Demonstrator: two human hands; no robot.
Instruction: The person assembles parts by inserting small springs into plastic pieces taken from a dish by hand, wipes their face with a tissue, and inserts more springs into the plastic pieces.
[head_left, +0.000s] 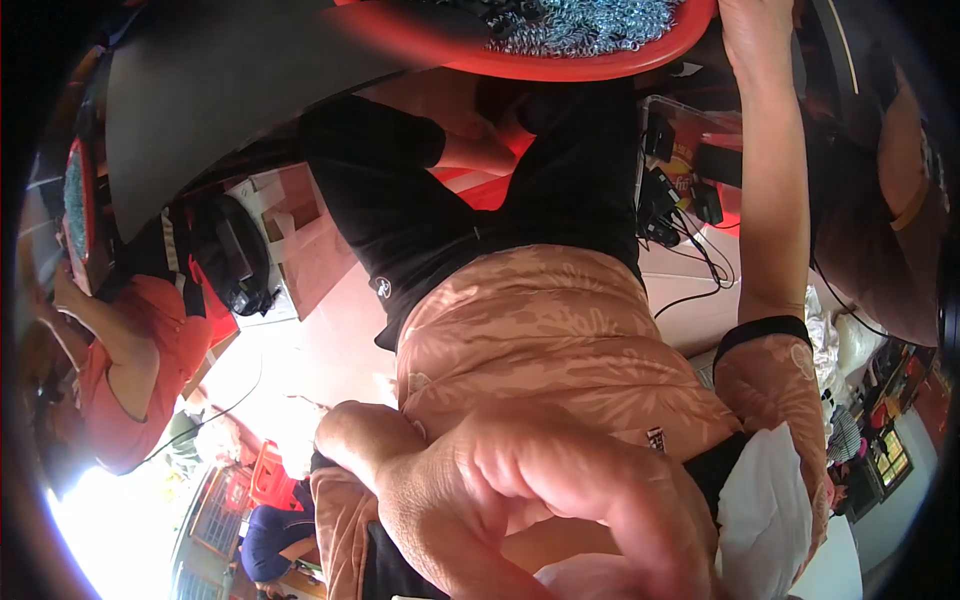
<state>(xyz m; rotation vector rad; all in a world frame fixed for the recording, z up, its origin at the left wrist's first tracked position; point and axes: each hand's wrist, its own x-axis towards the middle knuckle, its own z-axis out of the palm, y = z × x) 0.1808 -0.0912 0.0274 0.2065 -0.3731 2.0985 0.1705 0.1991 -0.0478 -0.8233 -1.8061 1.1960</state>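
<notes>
Close to the camera, my left hand (pixel 530 480) is bent with its fingers curled. Its fingertips run past the bottom edge, so what they grip is hidden. A crumpled white tissue-like piece (pixel 768 500) hangs to the right of this hand, by my collar. My right arm stretches away to the table, where my right hand (pixel 757 40) is beside the rim of a red basin (pixel 570 68). Its fingers are cut off by the top edge. A heap of small shiny metal pieces (pixel 590 25), like links or hooks, lies in the basin.
A dark tabletop (pixel 220 120) spans the upper left. Black adapters and cables (pixel 665 205) lie near a clear bin at right. A cardboard box (pixel 290 225) and black bag (pixel 235 250) stand at left. A co-worker in red (pixel 140 360) sits at left; another (pixel 270 540) is farther back.
</notes>
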